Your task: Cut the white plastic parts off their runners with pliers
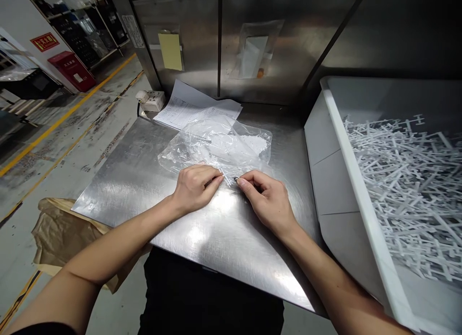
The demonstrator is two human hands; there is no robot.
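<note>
the left hand (197, 186) pinched a small white branched piece (227, 177) over the worktop (122, 183), in front of a clear plastic bag (212, 140). the right hand (270, 200) gripped a dark bit (236, 179) beside it, too small for me to make out. more white pieces (415, 195) lay in a pale bin (323, 142).

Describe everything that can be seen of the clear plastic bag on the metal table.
The clear plastic bag looks thin, glossy and crumpled, lying loosely spread on the metal table. White material shows through its right side, too indistinct to identify. Its far part overlaps the near edge of the printed sheets. The left hand and right hand are at its near side; whether either touches it cannot be told.
</note>
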